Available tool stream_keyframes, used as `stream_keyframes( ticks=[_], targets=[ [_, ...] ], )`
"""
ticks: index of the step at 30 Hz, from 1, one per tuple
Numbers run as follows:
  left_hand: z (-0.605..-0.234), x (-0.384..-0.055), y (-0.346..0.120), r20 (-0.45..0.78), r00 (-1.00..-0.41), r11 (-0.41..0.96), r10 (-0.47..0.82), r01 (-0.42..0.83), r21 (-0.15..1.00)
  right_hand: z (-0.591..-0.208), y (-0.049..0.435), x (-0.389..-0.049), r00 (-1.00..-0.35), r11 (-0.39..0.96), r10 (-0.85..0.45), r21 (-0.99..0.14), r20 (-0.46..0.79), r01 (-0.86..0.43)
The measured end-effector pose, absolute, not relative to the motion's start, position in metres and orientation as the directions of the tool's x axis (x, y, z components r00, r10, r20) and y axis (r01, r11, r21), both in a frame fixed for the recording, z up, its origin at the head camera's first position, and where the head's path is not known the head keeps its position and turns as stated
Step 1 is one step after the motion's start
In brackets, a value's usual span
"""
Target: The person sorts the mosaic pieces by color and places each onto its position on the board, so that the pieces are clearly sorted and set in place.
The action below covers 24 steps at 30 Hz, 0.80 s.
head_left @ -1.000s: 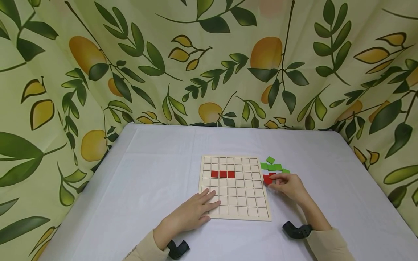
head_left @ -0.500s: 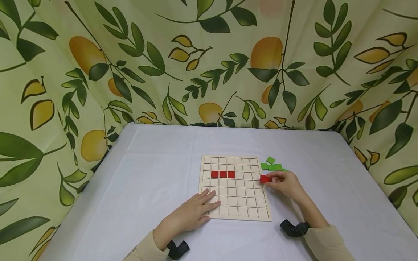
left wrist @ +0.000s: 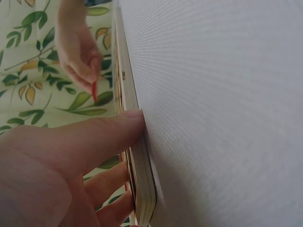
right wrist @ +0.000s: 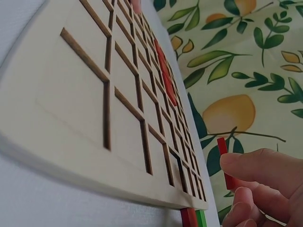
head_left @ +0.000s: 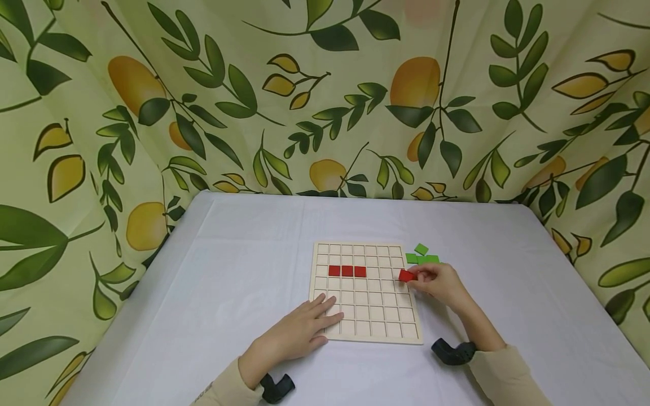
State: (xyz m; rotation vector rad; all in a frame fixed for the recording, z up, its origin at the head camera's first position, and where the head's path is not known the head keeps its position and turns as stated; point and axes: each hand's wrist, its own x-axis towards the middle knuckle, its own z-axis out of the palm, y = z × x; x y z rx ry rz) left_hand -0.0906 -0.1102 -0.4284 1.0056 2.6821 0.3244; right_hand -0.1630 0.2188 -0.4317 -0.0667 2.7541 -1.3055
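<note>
A pale wooden board [head_left: 376, 329] with a grid of square recesses lies on the table. Three red square tiles [head_left: 347, 271] sit side by side in one row of it. My right hand [head_left: 440, 283] pinches another red tile [head_left: 405, 275] between thumb and fingers. In the right wrist view that held tile [right wrist: 225, 163] is tilted and raised off the board. My left hand [head_left: 299, 330] rests on the board's near left corner with its fingers spread. Its thumb [left wrist: 111, 135] lies against the board's side edge in the left wrist view.
Several green tiles [head_left: 428, 259] lie right of the board, partly behind my right hand. A red tile [right wrist: 189, 217] shows by the board's edge in the right wrist view. White cloth [head_left: 244, 242] covers the table, and a patterned curtain [head_left: 325, 113] hangs behind it.
My right hand has picked up a red tile from beside the board and carried it leftward over the board's right edge. My left hand has stayed in place.
</note>
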Motion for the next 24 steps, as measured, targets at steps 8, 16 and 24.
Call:
stream_keyframes(
  ticks=[8, 16, 24],
  targets=[
    [-0.429, -0.09, -0.111, -0.155, -0.726, 0.733, 0.67, 0.615, 0.29, -0.43, 0.215, -0.166, -0.992, 0.617, -0.104, -0.787, -0.064, -0.014],
    [-0.428, -0.09, -0.111, -0.155, -0.725, 0.731, 0.671, 0.613, 0.298, -0.432, 0.213, -0.171, -0.987, 0.576, -0.154, -0.816, -0.049, -0.049],
    [-0.428, -0.09, -0.11, -0.156, -0.726, 0.734, 0.67, 0.616, 0.286, -0.432, 0.21, -0.176, -0.983, 0.551, -0.177, -0.833, -0.053, -0.055]
  ],
)
